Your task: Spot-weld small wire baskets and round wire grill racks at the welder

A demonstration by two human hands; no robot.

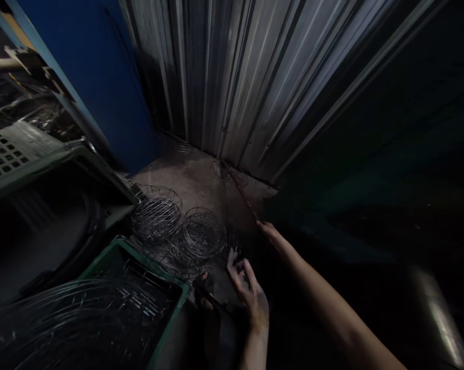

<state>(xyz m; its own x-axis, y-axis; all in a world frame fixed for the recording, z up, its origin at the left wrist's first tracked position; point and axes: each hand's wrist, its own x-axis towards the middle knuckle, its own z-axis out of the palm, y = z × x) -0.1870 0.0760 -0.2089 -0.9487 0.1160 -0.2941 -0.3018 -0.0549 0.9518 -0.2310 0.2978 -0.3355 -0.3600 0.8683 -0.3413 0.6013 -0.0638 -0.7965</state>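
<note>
My right hand [268, 229] is stretched forward and closed on the near end of a thin reddish-brown rod [241, 191]. From there the rod slants away toward the foot of the corrugated wall. Nearer to me, my left hand [248, 289] is in the air with fingers apart and slightly curled, holding nothing. Just left of it, wire coils lie on the floor: a round one [203, 234] and a fuller one [157, 218]. Dim light hides the exact grip of my right hand.
A green crate [178, 303] of wire stands at lower left, and another crate [96, 164] lies tilted behind it. Beyond are a blue panel [112, 87] and a corrugated metal wall [232, 77]. Concrete floor [195, 177] shows between them. The right side is very dark.
</note>
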